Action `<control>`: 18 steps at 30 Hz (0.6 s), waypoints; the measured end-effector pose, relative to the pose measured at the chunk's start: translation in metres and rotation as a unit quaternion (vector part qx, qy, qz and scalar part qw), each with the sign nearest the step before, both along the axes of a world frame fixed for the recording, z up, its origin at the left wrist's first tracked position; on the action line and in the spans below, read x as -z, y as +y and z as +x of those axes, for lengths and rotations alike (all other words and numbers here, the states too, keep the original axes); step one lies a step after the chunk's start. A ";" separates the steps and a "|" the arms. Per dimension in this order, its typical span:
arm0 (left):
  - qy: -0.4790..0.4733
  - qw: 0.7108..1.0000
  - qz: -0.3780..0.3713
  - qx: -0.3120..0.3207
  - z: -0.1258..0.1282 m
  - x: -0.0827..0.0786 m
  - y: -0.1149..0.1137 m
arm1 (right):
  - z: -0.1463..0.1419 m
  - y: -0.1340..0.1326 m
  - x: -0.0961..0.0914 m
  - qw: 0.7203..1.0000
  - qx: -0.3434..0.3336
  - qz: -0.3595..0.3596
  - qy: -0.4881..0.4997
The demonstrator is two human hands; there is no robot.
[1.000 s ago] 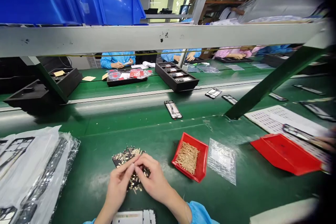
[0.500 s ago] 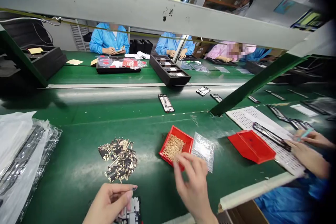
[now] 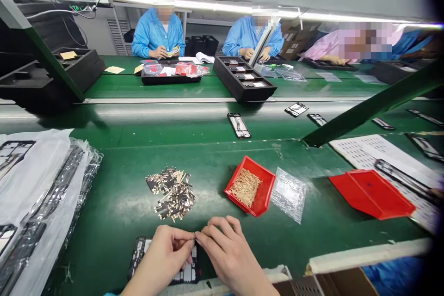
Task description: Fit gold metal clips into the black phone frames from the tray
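Seemingly pinching a tiny part [image 3: 194, 236] with left hand [image 3: 169, 252] and right hand [image 3: 229, 250], fingertip to fingertip, perhaps for control, with frame [image 3: 190, 273] beneath the left, strips [image 3: 175, 196] and bin [image 3: 266, 189] just beyond both, presumably for easy reach.

i see a green bench [image 3: 114, 175], a red bin [image 3: 266, 187], tan pins [image 3: 245, 187], black-and-gold strips [image 3: 175, 194], a black phone [image 3: 138, 252] patched white, and a white board [image 3: 350, 150] dotted in dark rows.
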State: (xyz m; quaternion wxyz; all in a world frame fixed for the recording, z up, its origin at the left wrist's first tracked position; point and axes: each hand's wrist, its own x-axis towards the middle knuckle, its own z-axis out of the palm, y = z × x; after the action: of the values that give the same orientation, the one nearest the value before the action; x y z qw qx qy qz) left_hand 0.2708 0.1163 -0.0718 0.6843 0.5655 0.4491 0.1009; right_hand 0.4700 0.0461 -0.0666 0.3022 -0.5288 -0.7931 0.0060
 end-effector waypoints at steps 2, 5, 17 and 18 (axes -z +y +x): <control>0.004 1.000 0.012 0.003 0.001 0.000 0.000 | 0.001 -0.002 -0.003 1.000 0.004 0.010 -0.003; 0.003 1.000 0.009 0.005 0.003 -0.003 0.002 | 0.002 -0.004 -0.008 0.999 -0.001 0.038 0.003; 0.005 0.998 0.063 -0.018 -0.003 0.005 -0.006 | 0.029 0.002 -0.001 0.998 0.048 0.044 -0.006; -0.006 0.999 0.032 -0.032 -0.005 0.006 -0.006 | 0.043 0.003 -0.002 0.994 0.090 0.067 -0.015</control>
State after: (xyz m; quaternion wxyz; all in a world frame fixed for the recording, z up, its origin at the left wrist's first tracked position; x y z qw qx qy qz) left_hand 0.2661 0.1103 -0.0776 0.6648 0.5722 0.4593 0.1400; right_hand 0.5126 0.0489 -0.0641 0.3245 -0.5765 -0.7454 -0.0822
